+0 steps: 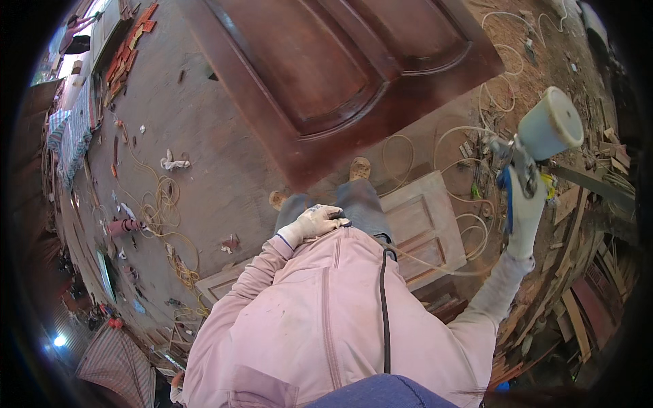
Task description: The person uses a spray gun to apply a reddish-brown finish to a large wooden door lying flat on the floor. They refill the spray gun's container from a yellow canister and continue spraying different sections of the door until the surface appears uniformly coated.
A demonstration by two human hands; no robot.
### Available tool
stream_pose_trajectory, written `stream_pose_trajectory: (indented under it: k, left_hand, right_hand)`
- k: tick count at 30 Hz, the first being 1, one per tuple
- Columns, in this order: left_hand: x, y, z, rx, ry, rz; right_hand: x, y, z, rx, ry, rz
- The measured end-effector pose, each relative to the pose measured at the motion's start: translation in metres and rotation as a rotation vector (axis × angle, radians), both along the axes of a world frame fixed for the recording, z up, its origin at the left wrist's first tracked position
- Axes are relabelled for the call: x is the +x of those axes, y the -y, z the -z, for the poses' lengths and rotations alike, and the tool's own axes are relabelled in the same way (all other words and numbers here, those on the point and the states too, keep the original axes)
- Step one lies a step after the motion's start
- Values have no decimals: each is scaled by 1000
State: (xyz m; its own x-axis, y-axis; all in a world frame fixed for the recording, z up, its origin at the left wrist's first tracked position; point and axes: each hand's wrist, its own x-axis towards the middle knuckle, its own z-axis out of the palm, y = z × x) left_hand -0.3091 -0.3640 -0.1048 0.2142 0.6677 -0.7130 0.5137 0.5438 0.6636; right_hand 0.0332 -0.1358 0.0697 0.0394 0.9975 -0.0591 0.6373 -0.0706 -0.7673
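My right hand (527,197), in a white and blue work glove, is raised at the right and wrapped round a spray gun (518,155). The gun's pale round paint cup (552,124) sits on top, tilted outward. A thin pale hose (442,270) loops below it. At my waist rests my left hand (320,222), also gloved, its fingers lying against the jacket hem with no tool visible in them. Ahead of my feet a dark reddish-brown panelled wooden door (401,102) is held up above the floor, its surface partly glossy. The gun stands to the right of the door, apart from it.
Another, paler panelled door (428,231) lies on the floor behind my legs. Hose coils (163,204) spread at the left and more loops lie at the right. Scrap wood (571,319) piles up on the right. Another person (76,35) stands far left, beside stacked reddish wood strips (130,51).
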Motion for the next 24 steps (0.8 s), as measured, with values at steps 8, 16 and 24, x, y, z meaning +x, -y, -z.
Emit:
stream_pose_trajectory:
  k: [8,16,24]
  left_hand:
    - [-141,106,59,11,329,-304]
    - [-335,164,-2,179,196,-354]
    - [-479,97,-37,601,-61,-84]
  right_hand:
    - [-148,142,-30,-294,-439,66]
    - [-276,211,-23,-50,-674,105]
    - [-389,180,18,207,-672,104]
